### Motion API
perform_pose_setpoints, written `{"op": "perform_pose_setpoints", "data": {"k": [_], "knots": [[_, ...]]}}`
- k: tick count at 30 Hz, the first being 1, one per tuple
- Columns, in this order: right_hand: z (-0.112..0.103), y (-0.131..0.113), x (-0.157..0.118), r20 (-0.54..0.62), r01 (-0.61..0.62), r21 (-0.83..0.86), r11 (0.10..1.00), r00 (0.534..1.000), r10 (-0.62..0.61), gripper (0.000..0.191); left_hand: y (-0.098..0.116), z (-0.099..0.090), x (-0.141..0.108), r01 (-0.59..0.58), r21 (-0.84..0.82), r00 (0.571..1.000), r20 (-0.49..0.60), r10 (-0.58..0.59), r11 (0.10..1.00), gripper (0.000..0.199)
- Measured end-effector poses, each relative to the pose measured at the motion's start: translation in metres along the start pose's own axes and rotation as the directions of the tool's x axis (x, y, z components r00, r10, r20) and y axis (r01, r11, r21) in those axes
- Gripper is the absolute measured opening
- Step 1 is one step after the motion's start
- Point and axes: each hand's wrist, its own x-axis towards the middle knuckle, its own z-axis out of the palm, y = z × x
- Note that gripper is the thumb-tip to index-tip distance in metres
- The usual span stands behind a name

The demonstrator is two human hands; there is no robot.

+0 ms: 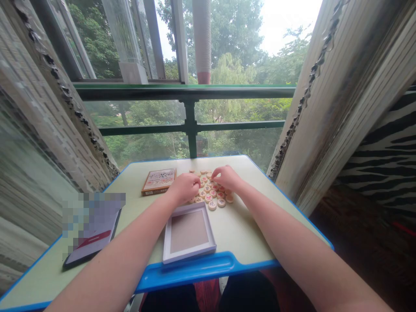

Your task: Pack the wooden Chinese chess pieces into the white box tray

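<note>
Round wooden Chinese chess pieces (212,205) with red and dark characters lie spread on the pale table. At the left side of the group is my left hand (185,187), its fingers curled and closed; whatever they pinch is hidden. My right hand (226,177) reaches over the right side of the pieces, thumb and forefinger pinched together near one piece. Whether that piece is held is too small to make out. Just in front of the pieces lies an open, shallow white box tray (190,232) with a bare inside.
A printed box (159,181) lies at the back left of the table. A tablet (94,236), partly blurred out, rests at the left. The table (260,242) has a blue edge and a blue front trough (191,273). Beyond stand a green railing (191,125) and curtains (312,99).
</note>
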Motion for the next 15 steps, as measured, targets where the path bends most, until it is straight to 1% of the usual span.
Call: {"op": "perform_pose_setpoints", "data": {"k": [3, 5, 7, 9, 11, 13, 14, 15], "knots": [[0.001, -0.001, -0.002, 0.009, -0.017, -0.032, 0.999, 1.0, 0.017, 0.021, 0.0, 0.0, 0.0, -0.019, 0.023, 1.0, 0.001, 0.019, 1.0, 0.028], [-0.001, -0.002, -0.003, -0.008, -0.015, -0.043, 0.999, 1.0, 0.014, 0.023, 0.001, -0.002, -0.001, -0.025, 0.019, 1.0, 0.009, 0.025, 1.0, 0.026], [-0.008, -0.004, -0.005, -0.032, -0.007, -0.033, 0.999, 0.999, 0.006, 0.024, 0.002, -0.006, -0.002, -0.027, -0.007, 0.997, 0.07, 0.028, 1.0, 0.023], [-0.019, -0.006, -0.009, -0.029, -0.026, 0.006, 1.0, 0.999, 0.026, 0.025, 0.004, -0.012, -0.004, -0.043, -0.027, 0.982, 0.181, 0.047, 0.999, 0.019], [-0.032, -0.007, -0.017, 0.032, -0.079, 0.053, 0.995, 0.996, 0.077, 0.022, 0.007, -0.018, -0.007, -0.07, -0.027, 0.958, 0.276, 0.074, 0.997, 0.016], [-0.043, -0.005, -0.031, 0.144, -0.129, 0.06, 0.99, 0.982, 0.12, 0.019, 0.009, -0.024, -0.01, -0.092, -0.019, 0.943, 0.32, 0.093, 0.996, 0.014], [-0.047, -0.004, -0.039, 0.201, -0.13, 0.052, 0.99, 0.972, 0.117, 0.02, 0.01, -0.026, -0.011, -0.096, -0.017, 0.938, 0.334, 0.096, 0.995, 0.014], [-0.049, -0.001, -0.048, 0.213, -0.125, 0.04, 0.991, 0.97, 0.114, 0.023, 0.011, -0.027, -0.012, -0.096, -0.019, 0.931, 0.352, 0.096, 0.995, 0.015]]}}
